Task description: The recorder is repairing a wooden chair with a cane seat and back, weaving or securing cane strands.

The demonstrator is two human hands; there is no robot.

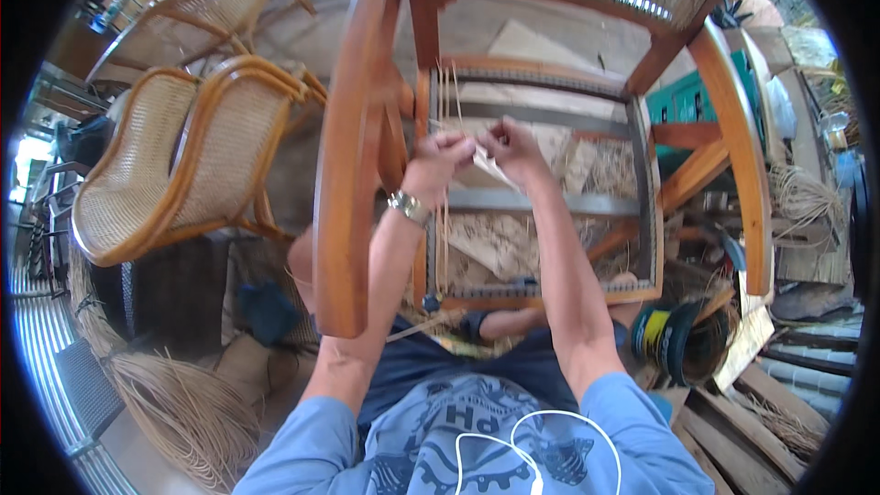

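Observation:
My left hand (442, 156), with a watch on its wrist, and my right hand (513, 154) meet above the open seat frame (653, 220) of a wooden armchair. Fingers of both are pinched on a thin pale cane strand (488, 163), part of which hangs below the right hand. Motion blurs its finer detail. Several cane strands (444, 247) run from the back rail to the front rail along the left side of the frame. Dark holes line the rails. The armchair's left armrest (344, 174) stands beside my left forearm.
Two woven rattan chairs (234, 147) stand at the left. A large bundle of loose cane (183, 412) lies at the lower left. At the right are a green crate (683, 101), a dark green bucket (674, 339), a cane coil (807, 192) and wood planks (733, 431).

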